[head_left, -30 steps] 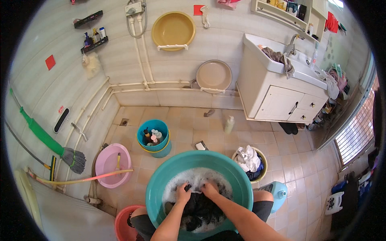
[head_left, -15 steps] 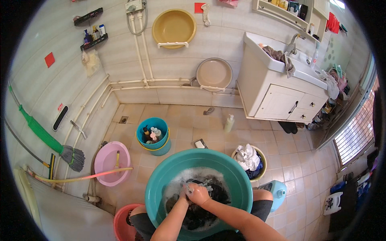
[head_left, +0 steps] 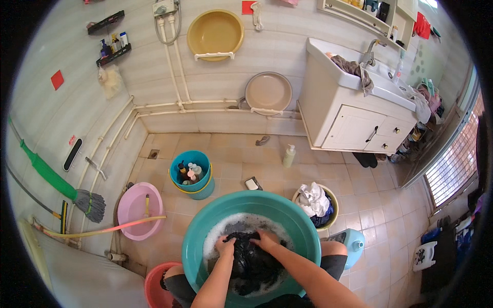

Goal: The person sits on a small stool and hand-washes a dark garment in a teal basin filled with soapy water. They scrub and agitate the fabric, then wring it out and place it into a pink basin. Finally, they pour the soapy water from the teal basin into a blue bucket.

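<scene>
A large teal tub [head_left: 303, 226] stands between my knees, holding foamy water and a soaked black garment [head_left: 251, 264]. At the garment's far left edge, my left hand [head_left: 225, 247] is closed on the wet cloth. My right hand [head_left: 266, 240] grips the same cloth a short way to the right, fingers curled into it. Between the two hands the fabric is bunched and glossy with water. White suds ring the garment along the tub's inner wall. Part of the cloth lies under the water, so its shape cannot be made out.
Right of the tub sit a basket of white and dark clothes [head_left: 313, 201] and a light blue jug [head_left: 354, 246]. Beyond it are a soap bar [head_left: 251, 184], a blue bucket of bottles [head_left: 191, 174] and a pale bottle [head_left: 289, 155]. Pink [head_left: 128, 215] and red [head_left: 152, 287] basins stand left.
My hands were pressed together over the suds with cloth between them. Now they are apart, each on the black garment, which spreads out more between them.
</scene>
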The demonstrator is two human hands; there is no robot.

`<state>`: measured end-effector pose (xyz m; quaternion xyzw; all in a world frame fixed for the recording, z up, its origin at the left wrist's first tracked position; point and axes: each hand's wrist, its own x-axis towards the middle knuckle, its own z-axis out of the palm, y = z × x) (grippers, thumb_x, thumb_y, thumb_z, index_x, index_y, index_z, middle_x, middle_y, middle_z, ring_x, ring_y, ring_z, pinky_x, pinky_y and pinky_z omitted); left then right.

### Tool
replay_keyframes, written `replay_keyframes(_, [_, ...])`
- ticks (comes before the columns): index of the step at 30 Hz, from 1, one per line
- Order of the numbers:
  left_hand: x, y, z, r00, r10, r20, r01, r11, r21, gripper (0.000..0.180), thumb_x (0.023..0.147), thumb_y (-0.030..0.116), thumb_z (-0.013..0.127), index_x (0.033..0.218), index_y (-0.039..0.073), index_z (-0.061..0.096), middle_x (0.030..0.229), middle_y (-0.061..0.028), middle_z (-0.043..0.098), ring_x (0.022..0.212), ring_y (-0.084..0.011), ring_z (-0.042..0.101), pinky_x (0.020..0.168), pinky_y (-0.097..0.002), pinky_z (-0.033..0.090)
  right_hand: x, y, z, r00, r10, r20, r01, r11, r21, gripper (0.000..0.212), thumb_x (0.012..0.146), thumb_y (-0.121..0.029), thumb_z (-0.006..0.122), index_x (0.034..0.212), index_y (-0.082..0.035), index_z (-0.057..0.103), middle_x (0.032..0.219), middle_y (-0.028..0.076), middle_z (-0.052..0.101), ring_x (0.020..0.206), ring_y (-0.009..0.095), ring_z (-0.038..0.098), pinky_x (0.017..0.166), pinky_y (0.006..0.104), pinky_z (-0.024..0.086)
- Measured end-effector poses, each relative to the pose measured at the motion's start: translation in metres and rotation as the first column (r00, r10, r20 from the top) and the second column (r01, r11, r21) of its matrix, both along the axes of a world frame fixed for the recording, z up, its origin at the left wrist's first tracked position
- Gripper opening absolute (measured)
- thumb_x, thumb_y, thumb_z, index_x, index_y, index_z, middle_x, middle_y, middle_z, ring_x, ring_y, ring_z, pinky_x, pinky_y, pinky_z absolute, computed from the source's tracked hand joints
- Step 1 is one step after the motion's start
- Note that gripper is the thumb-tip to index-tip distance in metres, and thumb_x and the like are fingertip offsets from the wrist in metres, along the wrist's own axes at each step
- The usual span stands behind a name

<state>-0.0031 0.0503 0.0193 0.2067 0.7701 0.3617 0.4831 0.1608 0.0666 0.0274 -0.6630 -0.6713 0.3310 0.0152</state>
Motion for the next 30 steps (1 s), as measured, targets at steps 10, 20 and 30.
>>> replay_keyframes(10, [-0.005, 0.003, -0.013, 0.473, 0.085, 0.877, 0.030, 0.993, -0.113, 0.058, 0.078, 0.043, 0.057, 0.120, 0.005, 0.047, 0.129, -0.0122, 0.040, 0.115, -0.0277, 0.040, 0.094, -0.0407, 0.033, -0.070, -0.056, 0.071, 0.896, 0.113, -0.430, 0.056, 0.931, 0.361, 0.032, 0.077, -0.040, 0.058, 0.097, -0.015, 0.058, 0.095, 0.017, 0.054, 0.073, 0.036, 0.058, 0.065, 0.0422, 0.048])
replay_keyframes(20, [0.018, 0.004, -0.014, 0.802, 0.113, 0.586, -0.081, 0.993, -0.080, 0.058, 0.078, 0.043, 0.057, 0.120, 0.005, 0.048, 0.127, -0.0121, 0.042, 0.115, -0.0269, 0.039, 0.094, -0.0393, 0.032, -0.063, -0.017, 0.045, 0.957, 0.154, -0.246, 0.025, 0.801, 0.598, 0.025, 0.078, -0.030, 0.054, 0.077, -0.007, 0.063, 0.078, 0.014, 0.062, 0.061, 0.031, 0.059, 0.054, 0.0398, 0.049])
replay_keyframes(30, [-0.007, 0.007, 0.004, 0.953, 0.199, 0.227, -0.220, 0.973, 0.069, 0.025, 0.069, 0.009, 0.070, 0.090, 0.003, 0.057, 0.100, -0.0081, 0.055, 0.094, -0.0226, 0.051, 0.082, -0.0338, 0.039, -0.005, -0.002, 0.008, 0.999, 0.054, -0.005, -0.052, 0.984, 0.171, 0.039, 0.083, -0.029, 0.055, 0.112, -0.004, 0.051, 0.110, 0.018, 0.053, 0.096, 0.036, 0.053, 0.080, 0.0421, 0.044])
